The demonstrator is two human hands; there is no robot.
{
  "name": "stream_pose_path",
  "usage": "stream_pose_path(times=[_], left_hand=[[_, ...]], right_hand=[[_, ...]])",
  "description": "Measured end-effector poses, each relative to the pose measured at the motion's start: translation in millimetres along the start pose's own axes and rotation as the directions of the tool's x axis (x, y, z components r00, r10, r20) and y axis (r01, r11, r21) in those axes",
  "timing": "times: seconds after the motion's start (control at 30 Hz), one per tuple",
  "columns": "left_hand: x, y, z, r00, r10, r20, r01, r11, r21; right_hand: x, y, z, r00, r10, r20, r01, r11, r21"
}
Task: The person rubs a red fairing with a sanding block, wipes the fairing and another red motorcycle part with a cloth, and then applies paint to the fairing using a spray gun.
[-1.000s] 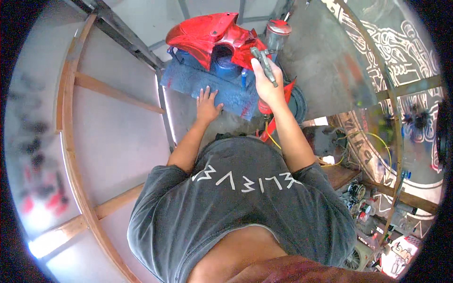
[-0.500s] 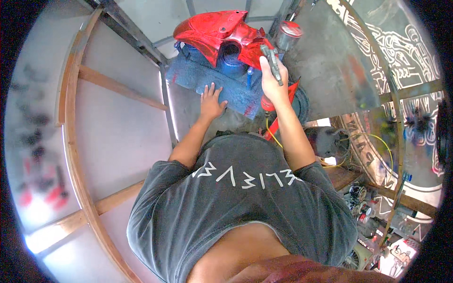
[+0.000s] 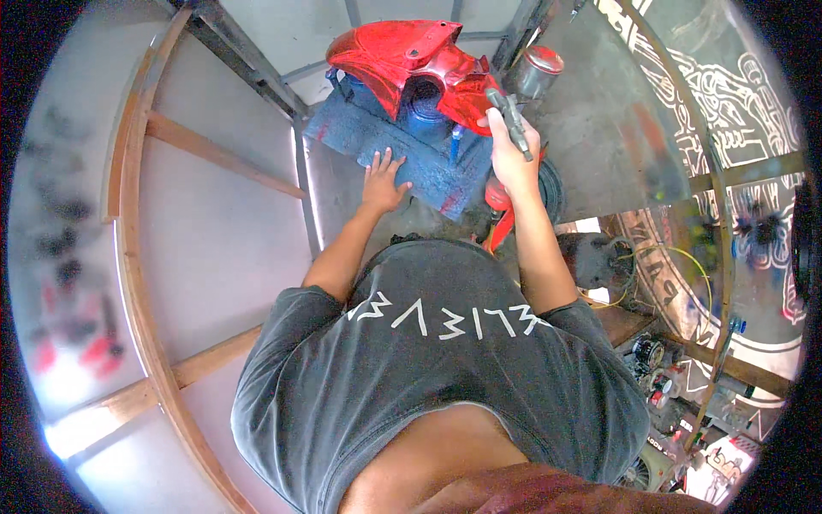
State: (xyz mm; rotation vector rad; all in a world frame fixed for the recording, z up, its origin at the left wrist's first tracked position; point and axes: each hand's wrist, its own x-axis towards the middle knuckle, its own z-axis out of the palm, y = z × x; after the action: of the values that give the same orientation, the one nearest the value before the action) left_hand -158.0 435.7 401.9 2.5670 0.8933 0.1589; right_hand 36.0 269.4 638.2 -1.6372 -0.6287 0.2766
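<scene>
In my right hand (image 3: 516,163) I grip a dark spray gun (image 3: 511,120); a red part (image 3: 495,194) shows below that hand. The gun is close to the right end of a glossy red body panel (image 3: 398,53), shaped like vehicle bodywork. That panel rests over a blue drum-like stand (image 3: 426,111). My left hand (image 3: 384,183) is open, fingers spread, over the near edge of a blue speckled mat (image 3: 355,128). Whether it presses on the mat I cannot tell. Beneath my right wrist lies another red piece (image 3: 503,227), partly hidden by my arm.
A metal can (image 3: 539,73) with a red-stained lid stands right of the panel. Pale walls with a wooden frame (image 3: 128,214) rise on my left. At right are a dark round container (image 3: 591,259), a yellow hose (image 3: 693,253) and cluttered parts (image 3: 655,385).
My right hand and the spray gun have moved right and slightly nearer to me. The panel sits slightly further right in the picture. My left hand has barely moved.
</scene>
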Motion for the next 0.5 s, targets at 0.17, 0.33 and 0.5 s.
stream_pose_path(times=[0.17, 0.33, 0.5], left_hand=[[2.2, -11.8, -14.1, 0.999, 0.038, 0.034, -0.038, 0.999, -0.018], [5.4, -23.0, -20.4, 0.998, 0.034, 0.050, -0.032, 0.998, -0.048], [-14.0, -17.6, -3.7, 0.991, -0.063, -0.117, 0.049, 0.992, -0.120]], right_hand=[[-14.6, -13.5, 1.3, 0.994, -0.061, 0.096, 0.068, 0.995, -0.074], [-18.8, -16.1, 0.3, 0.995, -0.084, 0.053, 0.087, 0.994, -0.062], [-22.6, -10.6, -6.7, 0.988, -0.148, 0.033, 0.150, 0.985, -0.089]])
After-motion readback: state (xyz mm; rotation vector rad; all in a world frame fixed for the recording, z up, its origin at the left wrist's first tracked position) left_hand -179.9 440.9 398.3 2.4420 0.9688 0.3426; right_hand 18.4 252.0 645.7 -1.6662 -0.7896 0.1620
